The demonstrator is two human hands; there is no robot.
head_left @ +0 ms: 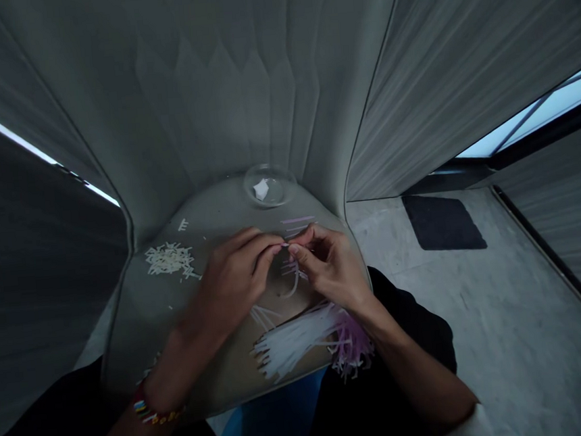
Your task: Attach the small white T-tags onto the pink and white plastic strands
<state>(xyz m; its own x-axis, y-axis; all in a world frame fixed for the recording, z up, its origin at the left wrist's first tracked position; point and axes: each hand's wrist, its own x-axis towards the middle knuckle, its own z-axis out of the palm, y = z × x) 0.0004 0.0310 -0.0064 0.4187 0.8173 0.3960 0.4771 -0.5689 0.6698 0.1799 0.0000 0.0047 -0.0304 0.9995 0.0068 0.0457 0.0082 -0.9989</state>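
Note:
Over the chair seat, my left hand and my right hand meet fingertip to fingertip. Both pinch a narrow pale paper strip, whose loose end curls down below the fingers. A small pinkish bit of it shows between the fingertips; its exact shape is too small to tell. Just beyond the hands lie several thin pink strips, partly hidden by my right hand. Nearer to me, a bundle of white strips and a bundle of purple strips lie below my right wrist.
A clear round dish at the seat's back holds a white folded paper piece. To the left is a pile of small cream-coloured bits. The chair's backrest rises behind. A dark mat lies on the floor at right.

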